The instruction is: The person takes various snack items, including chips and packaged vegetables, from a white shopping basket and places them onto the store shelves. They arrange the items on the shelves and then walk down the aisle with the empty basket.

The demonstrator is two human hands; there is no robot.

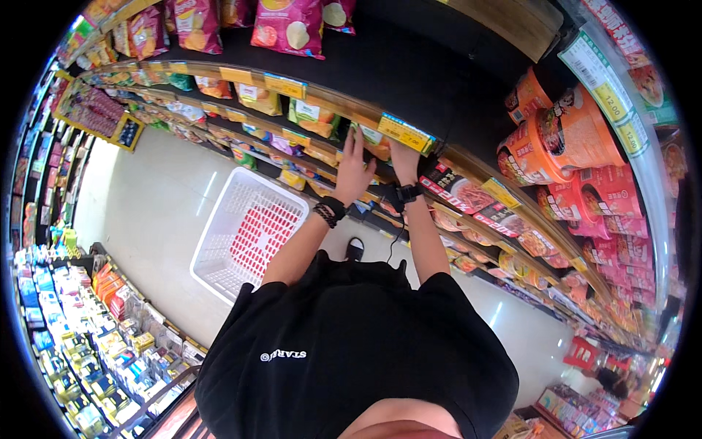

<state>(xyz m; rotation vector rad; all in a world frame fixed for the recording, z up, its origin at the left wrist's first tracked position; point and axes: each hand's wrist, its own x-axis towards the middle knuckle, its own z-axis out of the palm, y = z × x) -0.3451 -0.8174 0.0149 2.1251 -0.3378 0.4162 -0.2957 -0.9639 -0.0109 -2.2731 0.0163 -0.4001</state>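
Note:
Both of my arms reach forward to a shop shelf of snack bags. My left hand [354,167], with a dark band and beads at the wrist, has its fingers apart beside a green and orange snack bag [375,141]. On that bag's other side is my right hand [405,159], a black watch on its wrist; its fingers go under the shelf edge with the price tag [407,133] and are partly hidden. Whether it grips the bag cannot be told. Another green and yellow bag [312,118] stands to the left on the same shelf.
A white plastic basket [249,233] with a red patterned base stands on the floor at the left. Pink chip bags [290,27] sit on the top shelf. Orange instant noodle tubs [576,131] are stacked at the right. A lit display of small packets [109,340] is at lower left.

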